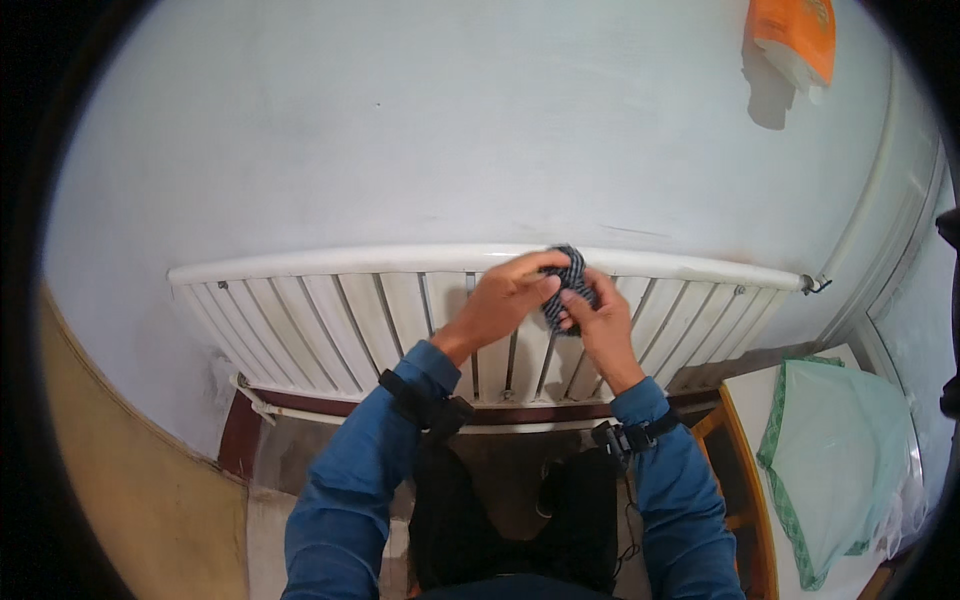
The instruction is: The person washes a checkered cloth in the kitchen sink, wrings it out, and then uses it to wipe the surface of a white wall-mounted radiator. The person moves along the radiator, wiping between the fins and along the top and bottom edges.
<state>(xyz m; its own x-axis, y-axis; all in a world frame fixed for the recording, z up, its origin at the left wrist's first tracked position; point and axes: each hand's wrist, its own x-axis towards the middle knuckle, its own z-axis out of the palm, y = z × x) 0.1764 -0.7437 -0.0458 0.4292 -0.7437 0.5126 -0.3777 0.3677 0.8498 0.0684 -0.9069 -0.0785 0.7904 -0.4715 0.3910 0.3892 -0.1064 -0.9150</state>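
Between my two hands is a small bunched piece of dark fabric with light stripes [574,289]; its exact kind cannot be made out. My left hand [517,285] pinches its upper left part between thumb and fingers. On the other side, my right hand [600,311] grips the lower right part, thumb across the front. Parts of the cloth are hidden by my fingers. Both hands are in front of the top rail of a white panel radiator [360,259], whose upright slats show behind and below them.
At the right, a small table [750,390] with a wooden frame carries a green-edged mesh food cover [840,457]. An orange tissue pack [799,34] hangs on the wall at upper right. A heating pipe [337,420] runs low under the radiator. A tan panel [135,450] stands at left.
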